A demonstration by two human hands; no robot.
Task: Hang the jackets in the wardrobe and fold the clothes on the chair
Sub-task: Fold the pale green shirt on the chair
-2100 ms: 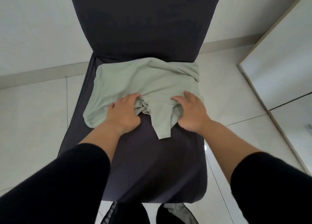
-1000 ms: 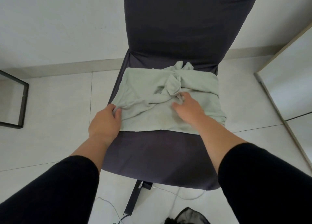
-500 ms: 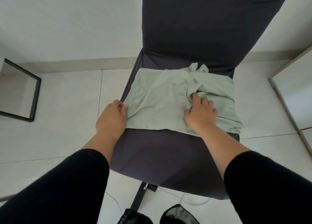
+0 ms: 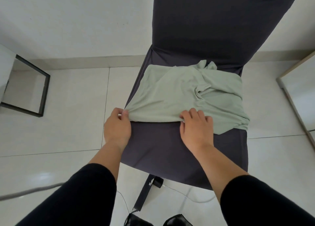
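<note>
Pale green garment [image 4: 179, 96] spread over the far half of the dark chair [image 4: 170, 149] seat, bunched near the backrest. Left hand [image 4: 117, 127] pinching its near left corner between thumb and fingers at the seat's left edge. Right hand [image 4: 196, 128] gripping the near hem, fingers curled over the cloth. Black-framed mirror [image 4: 40, 93] on the floor, far left.

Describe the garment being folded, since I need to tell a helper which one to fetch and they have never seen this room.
Find the dark chair against the white wall. On its seat lies a pale green shirt, the only light thing on that dark cover. The left hand pinches its near left corner and the right hand grips its near edge.
</note>
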